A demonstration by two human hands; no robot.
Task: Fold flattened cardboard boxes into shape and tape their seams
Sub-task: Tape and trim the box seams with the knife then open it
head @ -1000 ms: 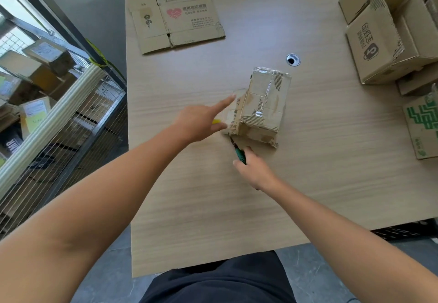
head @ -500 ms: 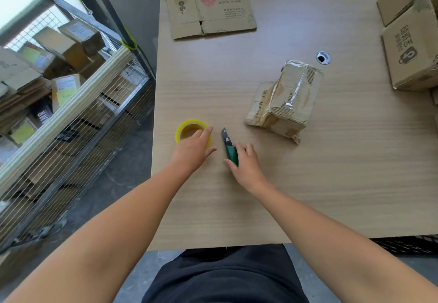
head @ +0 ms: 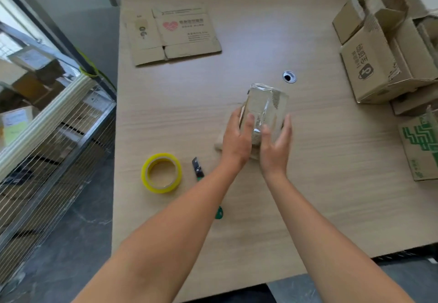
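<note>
Midway between the side edges of the desk (head: 343,172), left hand (head: 237,138) and right hand (head: 276,145) press straight-fingered on the taped box (head: 265,103): probably light, stiff, tape-slick; best held by opposite walls.

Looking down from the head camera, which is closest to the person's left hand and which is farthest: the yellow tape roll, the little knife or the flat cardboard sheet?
Measured from the left hand:
1. Knife, just to the hand's left and slightly nearer the person.
2. Tape roll, farther left, beyond the knife.
3. Flat cardboard sheet, far off at the back left.
</note>
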